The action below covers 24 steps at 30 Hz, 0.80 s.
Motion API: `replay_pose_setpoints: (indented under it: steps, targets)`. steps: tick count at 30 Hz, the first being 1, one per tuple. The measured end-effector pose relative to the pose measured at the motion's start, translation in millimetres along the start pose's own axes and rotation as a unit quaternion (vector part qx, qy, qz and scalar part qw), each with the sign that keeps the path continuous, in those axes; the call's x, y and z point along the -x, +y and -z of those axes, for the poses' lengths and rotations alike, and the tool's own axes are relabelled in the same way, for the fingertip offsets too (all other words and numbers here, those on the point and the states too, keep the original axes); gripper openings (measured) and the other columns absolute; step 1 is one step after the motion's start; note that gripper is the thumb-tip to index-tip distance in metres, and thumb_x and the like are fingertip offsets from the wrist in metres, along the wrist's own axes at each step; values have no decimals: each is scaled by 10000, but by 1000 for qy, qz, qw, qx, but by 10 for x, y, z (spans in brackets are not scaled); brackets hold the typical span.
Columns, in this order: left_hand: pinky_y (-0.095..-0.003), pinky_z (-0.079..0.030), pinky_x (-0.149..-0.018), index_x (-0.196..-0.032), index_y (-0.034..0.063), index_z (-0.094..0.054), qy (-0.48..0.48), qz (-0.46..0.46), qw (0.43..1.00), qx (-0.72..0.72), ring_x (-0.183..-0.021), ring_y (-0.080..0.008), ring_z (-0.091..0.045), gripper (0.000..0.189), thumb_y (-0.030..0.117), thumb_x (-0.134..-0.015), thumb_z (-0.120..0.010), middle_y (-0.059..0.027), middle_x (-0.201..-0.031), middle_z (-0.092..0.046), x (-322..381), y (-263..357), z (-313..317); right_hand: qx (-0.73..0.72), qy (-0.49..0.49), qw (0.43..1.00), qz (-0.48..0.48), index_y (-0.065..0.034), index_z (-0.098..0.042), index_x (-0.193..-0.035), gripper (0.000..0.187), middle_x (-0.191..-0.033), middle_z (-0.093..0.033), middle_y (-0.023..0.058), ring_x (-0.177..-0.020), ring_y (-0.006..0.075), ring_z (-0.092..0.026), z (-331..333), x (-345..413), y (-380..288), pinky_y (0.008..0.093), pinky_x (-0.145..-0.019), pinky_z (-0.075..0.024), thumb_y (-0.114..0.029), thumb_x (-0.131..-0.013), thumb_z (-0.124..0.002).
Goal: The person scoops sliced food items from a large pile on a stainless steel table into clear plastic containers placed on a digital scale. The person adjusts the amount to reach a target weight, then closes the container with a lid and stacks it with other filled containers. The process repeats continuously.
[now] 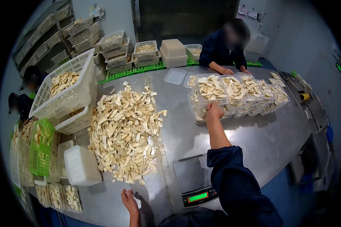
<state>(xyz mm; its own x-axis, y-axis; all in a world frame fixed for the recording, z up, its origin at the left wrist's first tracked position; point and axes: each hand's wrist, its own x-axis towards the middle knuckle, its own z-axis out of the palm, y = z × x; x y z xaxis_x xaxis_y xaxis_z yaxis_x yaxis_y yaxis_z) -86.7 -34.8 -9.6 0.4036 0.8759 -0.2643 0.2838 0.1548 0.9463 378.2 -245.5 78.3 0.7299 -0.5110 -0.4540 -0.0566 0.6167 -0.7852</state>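
My right hand reaches out to the stacked trays and grips the near edge of a clear plastic tray filled with pale dried slices, which look like mushroom. That tray sits on top at the left end of the stack. My left hand hovers at the near side of the table with loosely bent fingers and nothing in it. Just beyond it spreads a large heap of loose slices. A digital scale with a lit green display lies under my right forearm, which partly hides its plate.
White perforated baskets and a green basket crowd the left side, near a white tub. Several filled trays stand at the near left edge. A co-worker leans over the far side, hands behind the stack. A lid lies nearby.
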Motion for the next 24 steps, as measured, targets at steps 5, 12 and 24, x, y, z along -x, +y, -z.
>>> replay_pose_setpoints:
  steps: [5, 12, 24]
  targets:
    - [-261, -414, -723, -1179, -23, -405, 9, 17, 1000, 18, -828, -147, -538, 372, 214, -894, -434, -96, -925, -576, 14, -159, -36, 10, -47, 999, -18, 32, -481, -687, 107, -638, -513, 76, -470, 144, -489, 2, 19, -49, 242, -491, -525, 12, -711, -583]
    - [-269, -424, -772, -1182, -49, -388, -38, 10, 999, 8, -827, -157, -536, 375, 182, -892, -443, -114, -921, -570, 47, 12, -158, 0, -75, 996, -46, 53, -505, -736, 111, -701, -550, 111, -551, 173, -554, 28, -106, -126, 241, -469, -525, -27, -742, -582]
    - [-226, -430, -693, -1153, -60, -427, -92, -37, 995, -18, -753, -113, -537, 368, 120, -848, -525, -84, -846, -581, 196, 17, -90, 442, -141, 814, 349, 27, -552, -833, 200, -703, -573, 90, -584, 146, -542, 2220, -144, -641, 247, -534, -450, -135, -728, -603]
